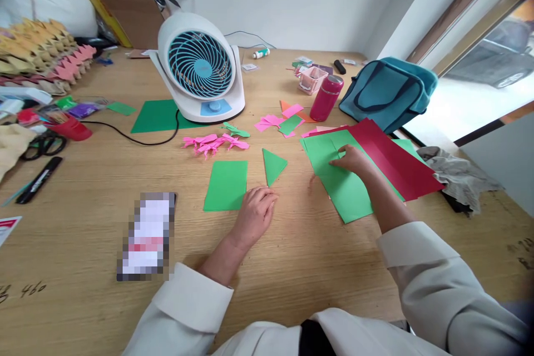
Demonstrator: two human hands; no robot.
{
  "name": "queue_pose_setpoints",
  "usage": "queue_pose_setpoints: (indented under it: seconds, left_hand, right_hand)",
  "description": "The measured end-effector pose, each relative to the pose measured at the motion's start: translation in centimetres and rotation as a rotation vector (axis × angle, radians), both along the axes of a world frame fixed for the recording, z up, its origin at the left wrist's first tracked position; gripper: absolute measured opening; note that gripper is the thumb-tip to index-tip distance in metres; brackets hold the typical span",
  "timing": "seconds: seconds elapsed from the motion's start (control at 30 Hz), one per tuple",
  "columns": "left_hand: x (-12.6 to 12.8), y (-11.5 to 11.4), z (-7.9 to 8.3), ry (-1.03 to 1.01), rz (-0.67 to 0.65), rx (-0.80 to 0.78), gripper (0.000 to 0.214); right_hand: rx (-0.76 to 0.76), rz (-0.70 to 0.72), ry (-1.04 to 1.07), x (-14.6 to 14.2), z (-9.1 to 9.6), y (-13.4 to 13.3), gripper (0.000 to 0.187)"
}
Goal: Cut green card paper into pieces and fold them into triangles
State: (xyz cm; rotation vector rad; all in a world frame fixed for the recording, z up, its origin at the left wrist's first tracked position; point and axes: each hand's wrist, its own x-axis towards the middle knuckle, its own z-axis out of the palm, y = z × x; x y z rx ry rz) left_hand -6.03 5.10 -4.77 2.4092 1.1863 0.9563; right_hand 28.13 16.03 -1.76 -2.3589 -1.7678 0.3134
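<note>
My left hand (254,212) rests on the wooden table (83,245) with its fingers curled, just right of a green paper rectangle (226,184) and below a folded green triangle (273,165). Nothing shows inside it. My right hand (352,159) lies with fingers pressed on a stack of green sheets (344,186), pinching at the top sheet's edge. Dark red sheets (396,161) lie across the stack's right side.
A white desk fan (199,67) stands at the back with its cord trailing left. Pink folded paper pieces (214,143), a magenta bottle (326,98), a blue bag (386,92), a phone (147,235), scissors (41,144) and a marker (39,179) lie around.
</note>
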Motion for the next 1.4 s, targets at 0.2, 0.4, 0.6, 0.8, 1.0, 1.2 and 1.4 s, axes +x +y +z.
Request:
queue_pose_setpoints:
  seconds: [0.2, 0.4, 0.6, 0.8, 1.0, 1.2, 1.4]
  left_hand:
    - [0.0, 0.0, -0.2, -0.002, -0.025, 0.032, 0.023]
    - [0.0, 0.2, -0.1, -0.034, -0.053, 0.026, 0.021]
    - [0.0, 0.2, -0.2, -0.052, -0.069, 0.038, 0.020]
    - [0.0, 0.2, 0.0, -0.076, -0.071, 0.008, 0.022]
    - [0.3, -0.2, 0.8, -0.305, -0.005, -0.188, 0.032]
    - [1.4, -1.3, 0.8, -0.711, -0.017, -0.577, 0.047]
    - [1.2, -1.5, 2.6, -0.727, -0.059, -0.354, 0.012]
  right_hand:
    - [-0.081, -0.053, -0.027, -0.3, 0.2, -1.0, 0.036]
    - [-0.085, -0.050, 0.002, -1.4, 0.2, -0.9, 0.022]
    - [0.043, -0.092, 0.140, -1.1, -0.1, -2.5, 0.008]
    - [0.200, -0.061, 0.455, -2.1, 0.3, -5.6, 0.018]
    - [0.271, 0.039, 0.832, -5.3, 0.9, -10.3, 0.036]
    - [0.359, 0.144, 1.114, -8.7, -0.2, -13.6, 0.023]
    - [0.562, 0.429, 0.993, -9.6, -0.8, -14.9, 0.007]
